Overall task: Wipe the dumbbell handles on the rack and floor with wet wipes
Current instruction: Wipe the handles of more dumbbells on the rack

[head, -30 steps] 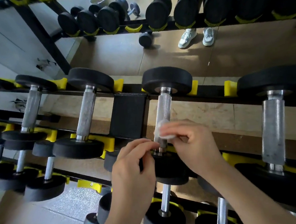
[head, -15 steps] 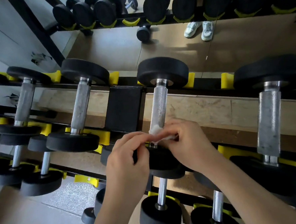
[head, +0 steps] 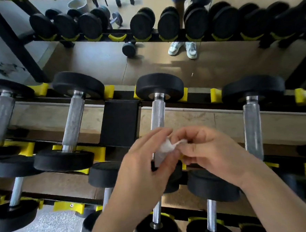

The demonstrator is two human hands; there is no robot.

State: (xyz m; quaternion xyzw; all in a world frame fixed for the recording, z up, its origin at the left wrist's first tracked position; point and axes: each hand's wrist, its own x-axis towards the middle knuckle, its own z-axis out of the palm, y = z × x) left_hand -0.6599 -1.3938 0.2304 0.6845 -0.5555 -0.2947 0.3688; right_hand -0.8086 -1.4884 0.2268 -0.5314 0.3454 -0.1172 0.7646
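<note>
Fingertips [head: 176, 151] of both hands pinch wet wipe [head: 165, 148] just over knurled handle [head: 158, 113]; handle runs straight away from hands, right hand [head: 210, 151] nearer.

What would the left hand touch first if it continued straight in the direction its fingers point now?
Probably the white wipe pinched between both hands; the left hand already touches it. Behind it stands the knurled handle, though depth is unclear.

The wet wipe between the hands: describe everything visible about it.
The wet wipe is small, white and crumpled, thin and soft-looking. Fingertips of the left hand and right hand pinch it from either side, one corner pulled toward the right. It lies in front of the lower part of a dumbbell's knurled metal handle; whether it touches the handle cannot be told.
</note>
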